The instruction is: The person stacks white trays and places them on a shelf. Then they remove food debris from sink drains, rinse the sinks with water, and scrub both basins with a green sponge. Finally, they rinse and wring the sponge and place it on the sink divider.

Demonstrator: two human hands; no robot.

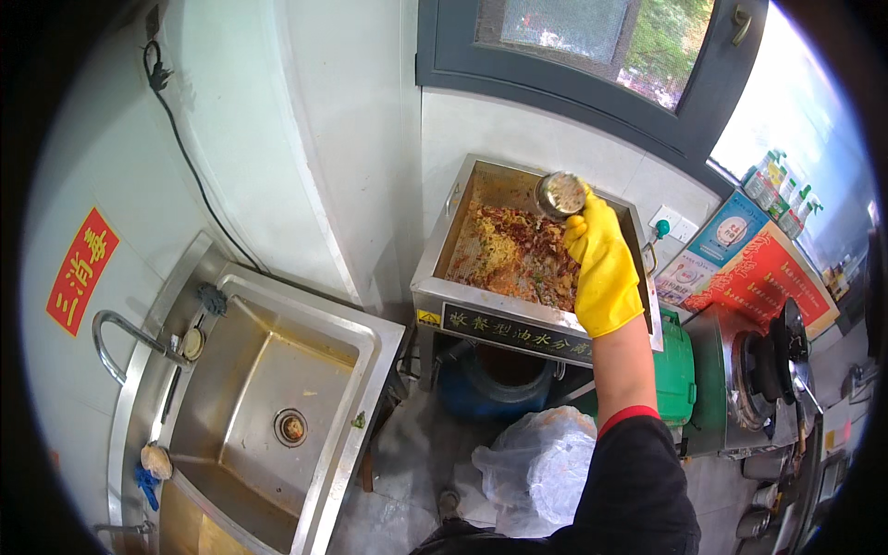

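My right hand (605, 260), in a yellow rubber glove, grips a round metal cup or bowl (560, 195) by its edge over the back right part of a stainless steel separator basin (433, 288). The cup's inside is not plain to see. Below it in the basin lie food scraps (510, 253), with noodles and red bits spread on a perforated tray. My left hand is out of view.
A stainless steel sink (305, 388) with a curved faucet (114, 326) stands at the left. Beneath the basin is a blue barrel (485, 388); a clear plastic bag (548, 465) sits before it. At right are a green bin (676, 368) and a stove (749, 388).
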